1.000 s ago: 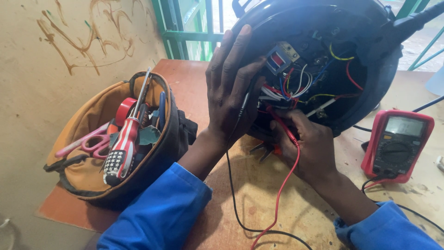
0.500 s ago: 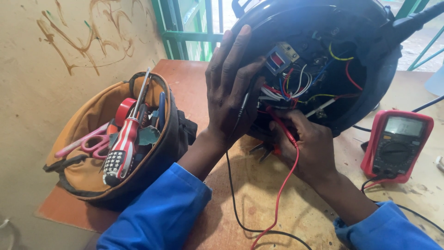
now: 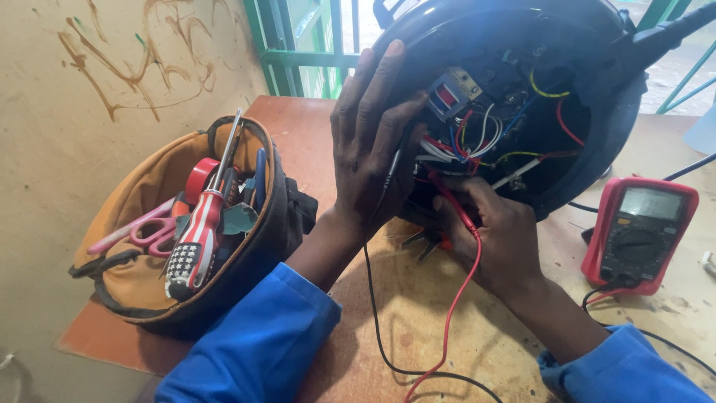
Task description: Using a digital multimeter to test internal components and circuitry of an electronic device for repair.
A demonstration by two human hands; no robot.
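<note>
Black glossy plastic forms the round appliance shell (image 3: pixel 597 142), tipped open on the table (image 3: pixel 418 328) before us. Our left hand (image 3: pixel 369 142) wraps its rim with a black probe beneath; our right hand (image 3: pixel 496 231) pinches the red probe (image 3: pixel 447 195) amid tangled wires. Probe tips stay hidden. Right of the shell lies a red multimeter (image 3: pixel 640 233).

The round black appliance housing (image 3: pixel 597 142) looks like glossy plastic, catching light along its rim, with thin plastic-sheathed wires (image 3: pixel 477 138) in red, white, yellow and blue inside. The red test lead (image 3: pixel 459 298) and the black test lead (image 3: pixel 377 313) have smooth rubbery coats. The red multimeter (image 3: pixel 640 235) wears a matt rubber-like jacket around a shiny screen. The brown wooden tabletop (image 3: pixel 418 298) is scuffed and dull. The tan cloth tool bag (image 3: pixel 149 269) looks coarse-woven; its striped screwdriver (image 3: pixel 195 239) has a glossy plastic handle and bare metal shaft. Blue sleeves (image 3: pixel 261 343) are matt cloth.
</note>
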